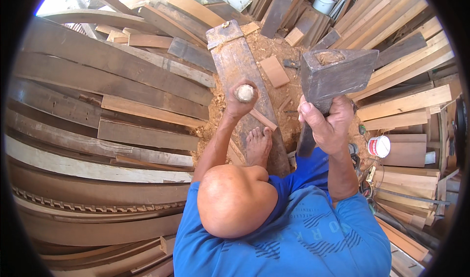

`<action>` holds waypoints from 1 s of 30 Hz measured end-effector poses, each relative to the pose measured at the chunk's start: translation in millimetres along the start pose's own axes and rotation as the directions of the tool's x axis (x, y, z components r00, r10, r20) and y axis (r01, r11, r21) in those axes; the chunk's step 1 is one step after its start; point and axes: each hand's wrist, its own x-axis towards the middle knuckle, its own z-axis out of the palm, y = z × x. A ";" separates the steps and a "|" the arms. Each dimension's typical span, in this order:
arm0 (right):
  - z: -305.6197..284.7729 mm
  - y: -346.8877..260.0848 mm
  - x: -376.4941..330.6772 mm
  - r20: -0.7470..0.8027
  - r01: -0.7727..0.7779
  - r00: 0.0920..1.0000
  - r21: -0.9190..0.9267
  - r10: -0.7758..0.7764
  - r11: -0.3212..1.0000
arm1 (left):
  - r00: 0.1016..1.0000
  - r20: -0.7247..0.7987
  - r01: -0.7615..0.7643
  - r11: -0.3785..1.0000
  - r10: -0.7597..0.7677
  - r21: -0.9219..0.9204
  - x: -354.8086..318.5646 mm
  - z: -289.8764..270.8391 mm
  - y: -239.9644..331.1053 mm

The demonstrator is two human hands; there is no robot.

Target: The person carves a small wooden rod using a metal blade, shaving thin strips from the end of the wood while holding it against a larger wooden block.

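Observation:
My left hand (238,108) is closed around an upright chisel (244,93). Only the round, pale, worn end of its handle shows above the fist, and the blade is hidden. Raised to the right, my right hand (331,126) grips the handle of a dark wooden mallet (337,76). The mallet's blocky head is nearest the camera, apart from the chisel. Below my left hand, a thin reddish wood strip (263,120) lies on a long worn plank (230,57). My bare foot (258,145) rests on that plank, beside the strip's near end.
Wood shavings (264,47) cover the ground around the plank. A small flat wood block (274,71) lies just right of it. Stacked boards (142,135) crowd the left, and more timber (401,105) lines the right. A white tub (379,146) stands at right, near dark cables.

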 end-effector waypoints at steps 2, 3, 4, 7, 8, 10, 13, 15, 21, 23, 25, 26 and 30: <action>2.9 -3.4 0.8 -0.064 0.033 0.997 0.027 -0.032 0.999 | 1.000 -0.003 -0.013 0.999 0.013 0.031 4.7 -6.3 1.6; -0.5 -2.2 1.9 -0.071 0.033 0.997 0.024 -0.031 0.999 | 1.000 -0.004 -0.029 0.998 0.029 0.060 8.3 -8.8 4.3; -5.8 0.1 3.6 -0.051 0.030 0.998 -0.015 -0.031 0.999 | 1.000 0.003 -0.029 0.998 0.029 0.056 9.7 -10.3 7.5; -21.0 12.9 1.8 -0.049 0.003 0.999 -0.083 -0.007 0.997 | 0.912 0.241 0.178 0.852 -0.331 0.493 4.4 -11.1 7.3; -20.5 15.5 1.7 -0.041 -0.013 0.999 -0.093 0.009 0.996 | 0.915 0.230 0.180 0.847 -0.330 0.501 -8.1 -11.0 -8.5; -11.9 16.3 -2.6 -0.035 -0.070 0.997 -0.024 0.069 0.997 | 0.836 0.395 -0.208 0.445 -0.382 0.871 -39.1 -5.5 -49.8; -20.9 26.7 -11.0 -0.061 -0.146 0.988 -0.017 0.145 0.989 | 0.809 0.478 -0.271 0.506 -0.341 0.819 -46.4 5.2 -68.6; -20.4 28.6 -12.8 -0.030 -0.153 0.988 -0.042 0.152 0.987 | 0.846 0.372 -0.141 0.512 -0.382 0.847 -47.1 -5.0 -73.8; -25.9 33.2 -9.7 -0.057 -0.197 0.979 0.012 0.197 0.980 | 0.866 0.044 0.264 0.531 -0.498 0.805 -31.4 -37.5 -71.1; -23.0 34.6 -8.2 -0.049 -0.193 0.980 0.002 0.193 0.981 | 0.806 0.075 0.320 0.538 -0.587 0.780 -42.0 -47.5 -72.0; -21.1 36.0 -8.5 -0.036 -0.193 0.981 0.009 0.193 0.981 | 0.796 0.114 0.286 0.535 -0.595 0.795 -54.1 -44.1 -70.0; -20.8 37.1 -8.2 -0.032 -0.196 0.980 0.004 0.196 0.981 | 0.794 0.125 0.280 0.541 -0.595 0.793 -57.2 -39.7 -69.7; -18.2 37.4 -9.5 -0.008 -0.216 0.976 0.022 0.216 0.976 | 0.792 0.126 0.281 0.540 -0.597 0.794 -64.7 -34.9 -67.1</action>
